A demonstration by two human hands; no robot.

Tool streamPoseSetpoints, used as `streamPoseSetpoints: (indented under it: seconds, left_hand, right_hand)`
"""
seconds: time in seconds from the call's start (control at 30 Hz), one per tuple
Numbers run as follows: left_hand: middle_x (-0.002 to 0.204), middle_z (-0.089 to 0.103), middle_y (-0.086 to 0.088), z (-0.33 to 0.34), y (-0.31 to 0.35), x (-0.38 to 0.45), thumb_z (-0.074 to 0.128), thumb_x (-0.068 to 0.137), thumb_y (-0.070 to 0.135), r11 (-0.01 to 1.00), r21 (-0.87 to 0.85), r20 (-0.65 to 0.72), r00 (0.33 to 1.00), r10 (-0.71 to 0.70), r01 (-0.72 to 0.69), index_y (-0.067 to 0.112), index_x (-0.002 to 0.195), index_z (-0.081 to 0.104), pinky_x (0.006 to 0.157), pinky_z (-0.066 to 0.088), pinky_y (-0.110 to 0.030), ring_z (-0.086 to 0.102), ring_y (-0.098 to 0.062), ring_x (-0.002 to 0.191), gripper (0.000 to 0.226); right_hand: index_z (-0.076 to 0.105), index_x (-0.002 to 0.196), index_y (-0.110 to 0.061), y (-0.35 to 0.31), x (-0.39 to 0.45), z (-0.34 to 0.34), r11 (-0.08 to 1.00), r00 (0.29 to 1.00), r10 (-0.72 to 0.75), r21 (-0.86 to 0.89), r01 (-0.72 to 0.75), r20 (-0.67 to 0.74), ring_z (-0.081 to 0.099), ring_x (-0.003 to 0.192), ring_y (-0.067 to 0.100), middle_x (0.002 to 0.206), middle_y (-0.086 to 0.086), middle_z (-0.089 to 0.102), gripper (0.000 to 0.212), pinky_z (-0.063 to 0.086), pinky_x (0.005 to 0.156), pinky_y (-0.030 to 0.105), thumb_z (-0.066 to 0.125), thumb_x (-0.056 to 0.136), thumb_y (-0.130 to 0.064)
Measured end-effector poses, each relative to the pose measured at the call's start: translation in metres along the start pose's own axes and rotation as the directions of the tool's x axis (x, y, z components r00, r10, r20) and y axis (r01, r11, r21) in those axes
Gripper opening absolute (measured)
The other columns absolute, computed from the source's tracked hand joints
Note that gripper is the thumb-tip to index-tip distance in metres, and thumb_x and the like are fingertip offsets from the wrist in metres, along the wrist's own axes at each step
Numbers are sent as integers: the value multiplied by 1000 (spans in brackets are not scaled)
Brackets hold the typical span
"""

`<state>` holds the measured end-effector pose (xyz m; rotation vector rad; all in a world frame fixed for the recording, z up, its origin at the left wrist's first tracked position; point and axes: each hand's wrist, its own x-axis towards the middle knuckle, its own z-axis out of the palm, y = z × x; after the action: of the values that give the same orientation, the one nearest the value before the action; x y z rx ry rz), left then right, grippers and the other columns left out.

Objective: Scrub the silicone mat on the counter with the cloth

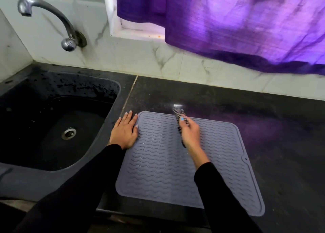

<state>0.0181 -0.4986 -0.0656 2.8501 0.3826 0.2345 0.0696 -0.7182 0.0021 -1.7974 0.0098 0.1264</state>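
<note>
One counter, w/ one grey silicone mat lying flat on it just R of the sink, long axis running away from the person. One cloth, patterned and bunched, was gripped in the right hand above the mat's far middle; mat lay directly beneath, so that hand was nearer. Left hand, fingers straight, pressed flat at the mat's far-left edge.

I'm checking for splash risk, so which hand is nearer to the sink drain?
Left. The left hand lies flat at the mat's left edge, beside the sink's rim, closer to the drain. The right hand holds the cloth over the mat, farther right.
</note>
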Motion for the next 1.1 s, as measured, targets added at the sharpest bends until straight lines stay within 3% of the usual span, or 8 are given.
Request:
streamPoseSetpoints:
  seconds: [0.07, 0.17, 0.57, 0.63, 0.73, 0.8, 0.93, 1.1]
  left_hand:
    - [155, 17, -4, 0, 1, 0, -3, 75, 54, 1000, 2, 3, 1000, -4, 4, 20, 146, 24, 116, 5, -34, 12, -17, 144, 83]
    - [155, 18, -4, 0, 1, 1, -3, 76, 53, 1000, 2, -1, 1000, -9, 9, 20, 146, 25, 116, 5, -34, 13, -17, 144, 82]
    - [156, 14, -3, -3, 2, 0, -7, 75, 53, 1000, 7, 26, 1000, -7, 7, 21, 147, 21, 116, 3, -33, 10, -16, 144, 84]
    - [156, 13, -2, -4, 3, -1, -9, 74, 53, 1000, 14, 28, 1000, -14, 14, 21, 147, 20, 116, 2, -32, 9, -16, 144, 85]
    - [156, 13, -2, -4, 4, -1, -9, 73, 53, 1000, 18, 22, 1000, -13, 13, 21, 147, 20, 116, 2, -32, 9, -16, 144, 85]
    - [156, 14, -2, -4, 3, -1, -8, 74, 52, 1000, 13, 20, 1000, -12, 11, 21, 147, 21, 116, 3, -33, 10, -16, 144, 84]
    - [156, 13, -1, -2, 3, 0, -8, 75, 52, 1000, 19, 21, 1000, -19, 19, 22, 147, 21, 116, 3, -33, 9, -15, 144, 83]
    - [157, 13, 0, 0, 1, 0, -7, 76, 52, 999, 19, 22, 999, -26, 26, 23, 147, 20, 116, 3, -32, 9, -14, 144, 82]
  right_hand:
    - [48, 134, -18, 6, -15, 24, 926, 971, -152, -318, 206, 187, 47, 121, 16, 131, 1, 53, 39, 39, 101, 32, 48, 95, -21]
    - [34, 143, -19, 32, -31, 47, 561, 874, -312, -670, 486, 372, 14, 144, 16, 154, 1, 25, 49, 4, 118, 31, 44, 94, -23]
    - [37, 141, -22, 27, -14, 4, 316, 716, -285, -643, 697, 637, 10, 145, 14, 155, -6, 22, 55, 1, 117, 26, 42, 90, -1]
    - [43, 137, -23, 27, -8, -5, 377, 727, -258, -627, 682, 636, 16, 144, 15, 152, -7, 28, 52, 9, 117, 28, 44, 90, -1]
    - [57, 125, -22, 11, 0, -6, 746, 880, -139, -536, 395, 454, 47, 126, 19, 137, 2, 52, 35, 33, 105, 26, 49, 93, -10]
    - [57, 125, -20, 1, -1, 4, 866, 929, -137, -414, 280, 343, 56, 107, 16, 128, 5, 59, 34, 39, 90, 19, 51, 93, -12]
    - [49, 133, -26, 10, -23, 42, 646, 831, -264, -551, 529, 489, 27, 140, 19, 149, -1, 36, 46, 15, 115, 30, 45, 93, -4]
    - [42, 137, -28, 17, -28, 42, 388, 769, -308, -664, 639, 560, 8, 145, 22, 156, -3, 20, 55, 0, 116, 31, 42, 90, 1]
